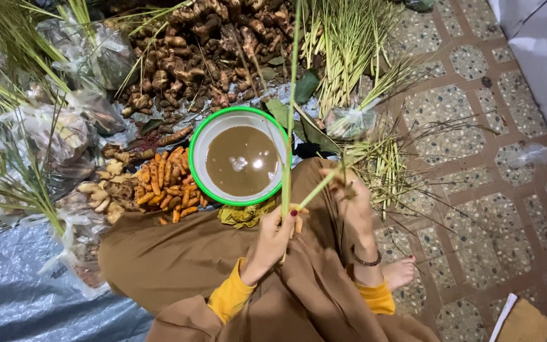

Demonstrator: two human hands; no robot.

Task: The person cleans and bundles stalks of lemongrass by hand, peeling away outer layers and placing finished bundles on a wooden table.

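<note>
Two hands work on one long green stalk (290, 107) here, and we hold it over our lap so the bits fall on the brown skirt (178, 253). Our left hand (275, 235) is closed tight around the low end of the stalk, and that keeps it standing up straight. The stalk rises from that hand, past the bowl (199, 166), up to the top of the view. Our right hand (349, 197) pinches a thin green strip (316, 187) that leans away from the stalk, so it looks like we peel a leaf off to the side. It is blurry, so we cannot tell how each finger sits there. The bowl sits just past our knees, close enough to reach, and it holds muddy brown water. Orange roots (171, 185) lie in a heap touching the bowl on its left side. Pale roots (106, 187) lie beside those. A big pile of brown roots (204, 47) sits behind the bowl. More green stalks (349, 44) lie in a bundle to the right of that pile, near our right hand. Clear bags (64, 133) sit at the left on a grey sheet (14, 297). Our bare foot (399, 272) rests on the tiled floor (482, 209).
</note>
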